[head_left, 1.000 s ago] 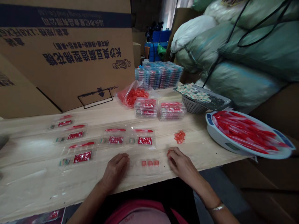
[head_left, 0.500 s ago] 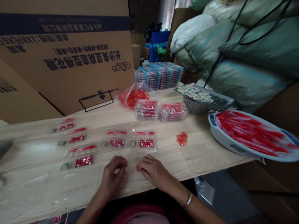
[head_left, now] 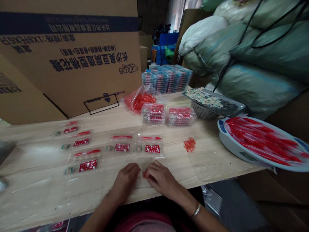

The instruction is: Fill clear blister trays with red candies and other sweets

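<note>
Near the worktop's front edge, the right hand apparently pinches a red piece; the left hand's grip cannot be determined.

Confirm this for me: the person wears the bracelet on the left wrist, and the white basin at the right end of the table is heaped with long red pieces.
Not quite: the head view shows the bracelet on the right wrist. The white basin at the right end of the table is heaped with long red pieces.
</note>
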Demonstrator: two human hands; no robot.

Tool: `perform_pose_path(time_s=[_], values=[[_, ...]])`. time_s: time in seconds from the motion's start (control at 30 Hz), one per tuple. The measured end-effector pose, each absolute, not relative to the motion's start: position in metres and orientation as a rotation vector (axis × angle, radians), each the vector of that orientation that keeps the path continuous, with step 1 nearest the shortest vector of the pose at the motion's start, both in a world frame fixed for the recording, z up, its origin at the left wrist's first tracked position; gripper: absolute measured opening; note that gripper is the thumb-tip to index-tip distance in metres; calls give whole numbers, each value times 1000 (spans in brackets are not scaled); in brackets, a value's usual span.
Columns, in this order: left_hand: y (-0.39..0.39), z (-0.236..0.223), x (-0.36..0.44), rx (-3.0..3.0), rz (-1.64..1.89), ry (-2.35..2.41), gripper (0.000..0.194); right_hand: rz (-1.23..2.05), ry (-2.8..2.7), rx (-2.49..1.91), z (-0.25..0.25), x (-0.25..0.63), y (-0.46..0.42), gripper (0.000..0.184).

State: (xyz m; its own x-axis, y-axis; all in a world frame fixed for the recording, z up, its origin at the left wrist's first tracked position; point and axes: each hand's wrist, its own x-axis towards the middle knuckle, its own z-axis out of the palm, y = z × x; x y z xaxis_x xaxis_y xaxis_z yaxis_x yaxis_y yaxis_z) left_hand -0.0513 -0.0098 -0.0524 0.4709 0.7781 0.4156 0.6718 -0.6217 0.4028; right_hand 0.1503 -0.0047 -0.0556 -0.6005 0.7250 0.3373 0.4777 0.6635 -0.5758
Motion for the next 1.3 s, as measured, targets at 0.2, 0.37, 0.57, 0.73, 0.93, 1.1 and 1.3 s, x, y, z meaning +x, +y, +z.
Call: perform_pose_path(time_s=[0.2,0.37,0.57,0.73,0.93,1.1,1.3], values=[[-20,-46,-57,2499,810,1070,19,553,-2337,-922,-58,151,-4,12],[-22,-50,-55,2434,913,1107,19,540,-2345,-911,-59,151,-4,13],[-22,-54,-59,2459,900,998,22,563,-2369,-891,-56,155,-4,12],[-26,-60,-60,2267,919,990,20,567,-2424,-892,-51,160,-5,11],[-21,-46,-52,2229,863,1013,18,483,-2500,-816,-47,160,-6,7],[-27,-48,-53,2521,710,881,26,295,-2596,-783,-49,157,-7,10],[-32,-53,-54,2605,828,891,23,397,-2465,-860,-51,157,-8,7]])
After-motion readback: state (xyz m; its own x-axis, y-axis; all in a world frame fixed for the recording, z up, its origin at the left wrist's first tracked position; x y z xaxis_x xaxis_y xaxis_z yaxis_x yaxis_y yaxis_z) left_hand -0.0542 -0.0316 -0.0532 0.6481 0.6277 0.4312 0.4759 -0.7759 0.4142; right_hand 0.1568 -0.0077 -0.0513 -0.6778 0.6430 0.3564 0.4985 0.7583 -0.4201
